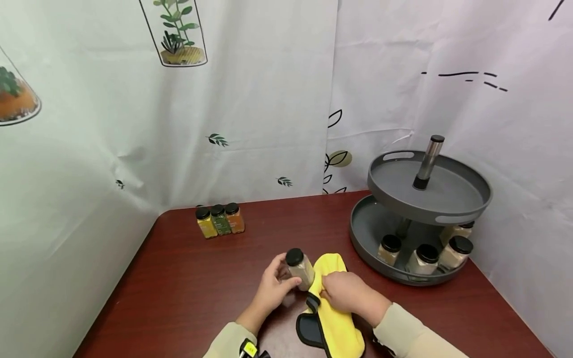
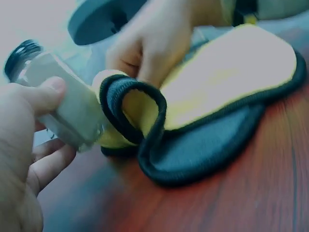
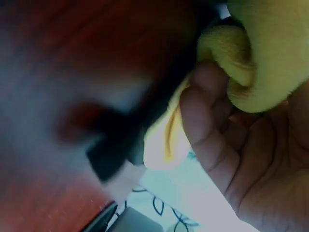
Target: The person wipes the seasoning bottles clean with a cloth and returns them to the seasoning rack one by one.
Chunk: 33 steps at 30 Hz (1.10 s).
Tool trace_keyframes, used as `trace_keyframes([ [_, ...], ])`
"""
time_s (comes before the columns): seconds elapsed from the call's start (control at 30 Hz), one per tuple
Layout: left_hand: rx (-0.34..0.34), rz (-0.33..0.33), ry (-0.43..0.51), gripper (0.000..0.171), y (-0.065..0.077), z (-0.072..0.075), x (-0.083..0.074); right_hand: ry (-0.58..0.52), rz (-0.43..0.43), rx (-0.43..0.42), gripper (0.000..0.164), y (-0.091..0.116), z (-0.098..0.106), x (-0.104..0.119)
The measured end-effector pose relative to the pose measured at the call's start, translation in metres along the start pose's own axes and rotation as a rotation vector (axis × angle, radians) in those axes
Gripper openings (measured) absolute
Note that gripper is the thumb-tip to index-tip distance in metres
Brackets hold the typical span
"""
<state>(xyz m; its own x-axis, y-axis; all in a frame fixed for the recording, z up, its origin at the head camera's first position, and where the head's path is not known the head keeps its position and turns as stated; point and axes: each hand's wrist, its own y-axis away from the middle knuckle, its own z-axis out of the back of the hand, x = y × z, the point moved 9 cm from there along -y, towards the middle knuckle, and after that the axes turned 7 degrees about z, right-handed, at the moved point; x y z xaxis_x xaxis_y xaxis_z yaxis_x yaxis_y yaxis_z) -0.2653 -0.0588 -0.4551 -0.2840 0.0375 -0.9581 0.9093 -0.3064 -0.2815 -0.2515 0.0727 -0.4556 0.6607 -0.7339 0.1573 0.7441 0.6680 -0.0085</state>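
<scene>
My left hand (image 1: pixel 271 287) holds a clear spice jar (image 1: pixel 302 272) with a black lid and pale contents, tilted, thumb on its near side. In the left wrist view the jar (image 2: pixel 67 101) leans with its lid toward the upper left. My right hand (image 1: pixel 350 294) grips a yellow cleaning cloth (image 1: pixel 338 325) with a dark edge and dark grey underside. The cloth is bunched under those fingers, and its upper part meets the side of the jar. In the right wrist view, curled fingers (image 3: pixel 207 116) hold a fold of the yellow cloth (image 3: pixel 275 53).
A grey two-tier turntable rack (image 1: pixel 429 199) stands at the right, with several black-lidded jars (image 1: pixel 423 261) on its lower tier. Three spice jars, yellow, green (image 1: pixel 221 221) and orange, stand in a row at the back left of the dark red table (image 1: pixel 179 283). A printed white curtain (image 1: pixel 268 99) hangs behind.
</scene>
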Motion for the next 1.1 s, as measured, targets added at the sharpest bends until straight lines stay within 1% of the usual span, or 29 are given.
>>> trace_keyframes([
  [0.03,-0.02,0.019,0.078,0.05,-0.001,0.002,0.001,-0.019,-0.007,-0.02,0.017,0.001,0.0,-0.001],
  [0.07,-0.041,0.046,0.161,0.049,-0.002,0.005,0.003,-0.047,-0.019,-0.06,0.016,0.002,0.003,-0.003],
  [0.13,-0.073,0.111,0.357,0.046,-0.005,0.007,0.009,-0.124,-0.049,-0.185,0.012,0.006,0.015,-0.007],
  [0.17,-0.083,0.136,0.446,0.044,-0.007,0.007,0.01,-0.172,-0.056,-0.257,0.014,0.008,0.022,-0.008],
  [0.2,-0.092,0.156,0.521,0.044,-0.008,0.007,0.011,-0.221,-0.059,-0.328,0.02,0.011,0.03,-0.009],
  [0.23,-0.092,0.167,0.576,0.044,-0.009,0.006,0.011,-0.267,-0.06,-0.397,0.029,0.014,0.037,-0.009],
  [0.3,-0.066,0.192,0.655,0.045,-0.011,0.002,0.006,-0.334,-0.05,-0.527,0.048,0.019,0.052,-0.009],
  [0.33,-0.042,0.202,0.675,0.045,-0.011,-0.002,0.003,-0.358,-0.044,-0.575,0.054,0.022,0.058,-0.008],
  [0.4,0.019,0.223,0.694,0.045,-0.011,-0.009,-0.004,-0.378,-0.024,-0.642,0.056,0.025,0.068,-0.006],
  [0.47,0.068,0.246,0.709,0.044,-0.01,-0.015,-0.009,-0.414,-0.014,-0.682,0.053,0.027,0.074,-0.006],
  [0.53,0.092,0.253,0.729,0.043,-0.009,-0.019,-0.015,-0.499,-0.009,-0.698,0.049,0.028,0.077,-0.008],
  [0.6,0.099,0.248,0.759,0.043,-0.009,-0.022,-0.02,-0.606,-0.006,-0.7,0.047,0.027,0.078,-0.011],
  [0.67,0.097,0.24,0.787,0.042,-0.009,-0.024,-0.024,-0.696,-0.003,-0.701,0.046,0.029,0.084,-0.006],
  [0.73,0.094,0.23,0.802,0.042,-0.007,-0.026,-0.026,-0.762,-0.016,-0.7,0.045,0.032,0.089,-0.001],
  [0.83,0.091,0.22,0.799,0.044,-0.005,-0.028,-0.029,-0.785,-0.031,-0.734,0.043,0.037,0.1,0.007],
  [0.9,0.089,0.211,0.787,0.047,-0.005,-0.029,-0.032,-0.807,-0.047,-0.778,0.042,0.04,0.102,0.006],
  [0.97,0.085,0.196,0.773,0.049,-0.006,-0.028,-0.035,-0.838,-0.04,-0.825,0.038,0.041,0.102,0.004],
  [1.03,0.081,0.174,0.77,0.05,-0.007,-0.027,-0.038,-0.904,-0.021,-0.858,0.035,0.04,0.099,0.003],
  [1.1,0.073,0.148,0.771,0.049,-0.009,-0.024,-0.042,-0.981,-0.003,-0.853,0.033,0.036,0.093,0.0],
])
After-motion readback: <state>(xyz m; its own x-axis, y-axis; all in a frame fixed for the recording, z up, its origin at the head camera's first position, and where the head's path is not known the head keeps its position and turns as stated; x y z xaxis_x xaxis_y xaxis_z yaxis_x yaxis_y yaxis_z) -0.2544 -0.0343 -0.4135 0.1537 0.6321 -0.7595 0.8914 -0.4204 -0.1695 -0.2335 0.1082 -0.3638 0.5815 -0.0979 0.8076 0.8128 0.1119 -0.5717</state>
